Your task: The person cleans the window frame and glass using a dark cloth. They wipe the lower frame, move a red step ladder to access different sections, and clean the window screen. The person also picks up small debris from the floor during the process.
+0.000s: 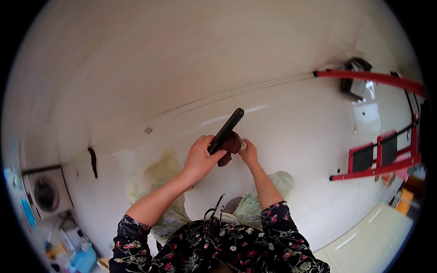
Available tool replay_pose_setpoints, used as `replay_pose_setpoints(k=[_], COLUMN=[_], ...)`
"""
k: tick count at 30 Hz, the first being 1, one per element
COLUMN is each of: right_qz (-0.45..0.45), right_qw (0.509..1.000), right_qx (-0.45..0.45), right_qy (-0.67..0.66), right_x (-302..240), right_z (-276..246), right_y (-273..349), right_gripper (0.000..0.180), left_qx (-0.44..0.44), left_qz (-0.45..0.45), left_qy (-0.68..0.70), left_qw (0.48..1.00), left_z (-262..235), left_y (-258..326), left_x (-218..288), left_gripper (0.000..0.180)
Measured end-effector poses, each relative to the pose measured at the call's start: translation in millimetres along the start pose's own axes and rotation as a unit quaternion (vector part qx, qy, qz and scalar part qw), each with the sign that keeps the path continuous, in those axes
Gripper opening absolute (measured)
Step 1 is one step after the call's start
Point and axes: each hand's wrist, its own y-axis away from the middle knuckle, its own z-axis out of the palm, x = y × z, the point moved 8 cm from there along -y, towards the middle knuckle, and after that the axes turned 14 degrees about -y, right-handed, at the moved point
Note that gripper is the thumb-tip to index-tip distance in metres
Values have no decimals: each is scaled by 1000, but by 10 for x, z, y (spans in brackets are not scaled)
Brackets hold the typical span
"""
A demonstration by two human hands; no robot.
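My left hand [200, 159] grips a flat black phone-like slab [226, 129] that tilts up and to the right. Just behind its lower end is a dark reddish-brown cloth [230, 146], pinched by my right hand [248, 154], which sits right next to the slab. Both hands are raised together in front of a white wall [182, 68]. My forearms rise from dark floral sleeves [277, 227] at the lower edge. How far the cloth touches the slab is hidden by my fingers.
A red step ladder [387, 154] stands at the right against the wall. Pale plastic bags [159, 177] lie on the floor below my arms. A grey box with a round fan [45, 193] and several small items sit at the lower left. A dark smear [93, 160] marks the wall.
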Motion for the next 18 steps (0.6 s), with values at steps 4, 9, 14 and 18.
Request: replay_pose_setpoints(k=[4, 9, 14, 18], right_qz=[-69, -75, -96, -174], right_qw=[996, 983, 977, 953], right_qx=[-54, -165, -169, -180], right_qy=[6, 26, 84, 170], right_x=[-279, -224, -451, -575], right_z=[590, 1414, 1883, 2431], right_y=[-374, -341, -92, -99], right_gripper=[29, 27, 26, 25], left_qx=[67, 154, 186, 323], left_qz=[-71, -132, -202, -213], left_qy=[80, 138, 345, 386], left_qw=[992, 970, 898, 837], left_z=[-177, -383, -1060, -1731], left_y=[368, 931, 1207, 1423], left_x=[-343, -1173, -1710, -2217], left_gripper=[40, 40, 34, 29])
